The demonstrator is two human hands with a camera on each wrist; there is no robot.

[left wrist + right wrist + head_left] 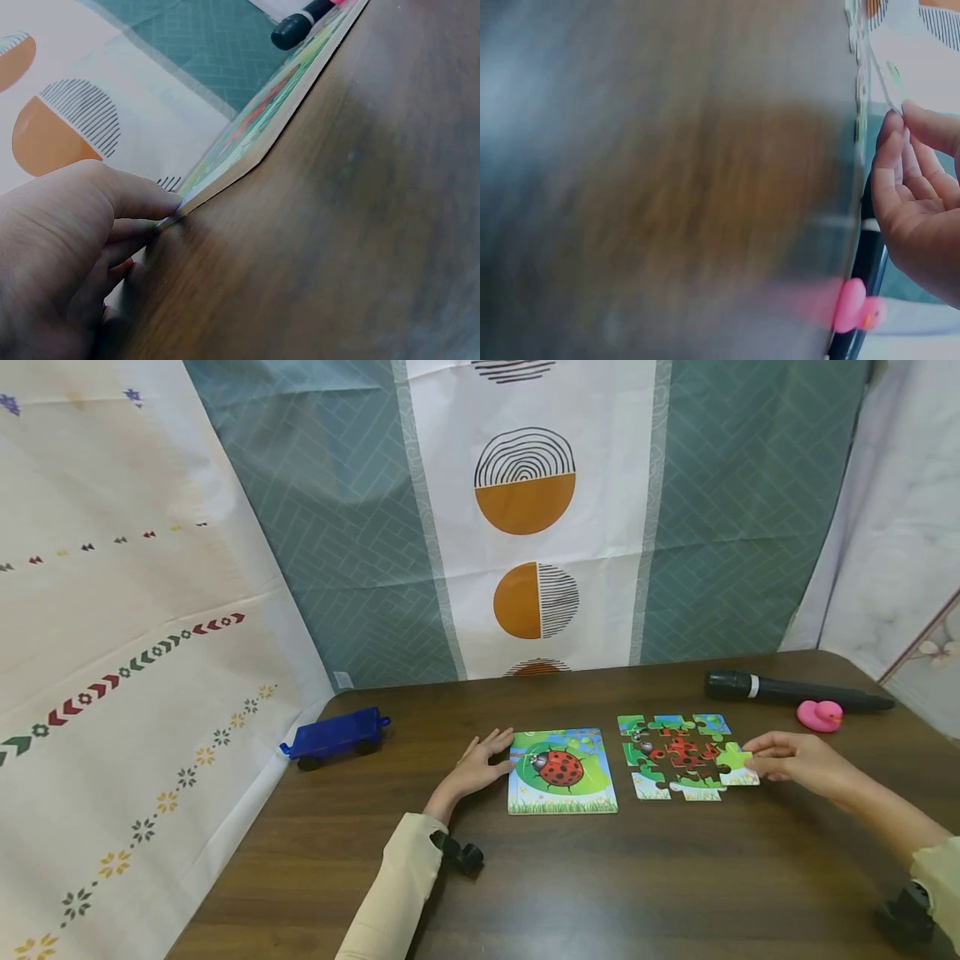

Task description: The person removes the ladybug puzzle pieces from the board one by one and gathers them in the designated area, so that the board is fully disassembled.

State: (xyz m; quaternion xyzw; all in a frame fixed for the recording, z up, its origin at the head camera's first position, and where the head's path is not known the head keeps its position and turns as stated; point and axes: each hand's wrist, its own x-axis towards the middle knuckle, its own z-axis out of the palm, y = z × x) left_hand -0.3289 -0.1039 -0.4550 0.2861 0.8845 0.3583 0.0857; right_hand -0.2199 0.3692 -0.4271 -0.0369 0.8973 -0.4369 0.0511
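In the head view, the ladybird puzzle board (562, 772) is touched at its left edge by the straight fingers of the left hand (480, 764), while a green puzzle piece (737, 758) at the right edge of the part-built jigsaw (678, 756) is pinched by the right hand (795, 763); a pink duck (819, 715), black torch (795, 691) and blue toy wagon (335, 737) lie on the desk (600, 877). In the left wrist view, the board's edge (247, 150) is met by the fingertips (150, 202). In the right wrist view, the piece (891, 79) is held in the grip of the fingertips (900, 124)

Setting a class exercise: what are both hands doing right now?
Left hand: open, fingertips on the ladybird board.
Right hand: pinching a green puzzle piece.
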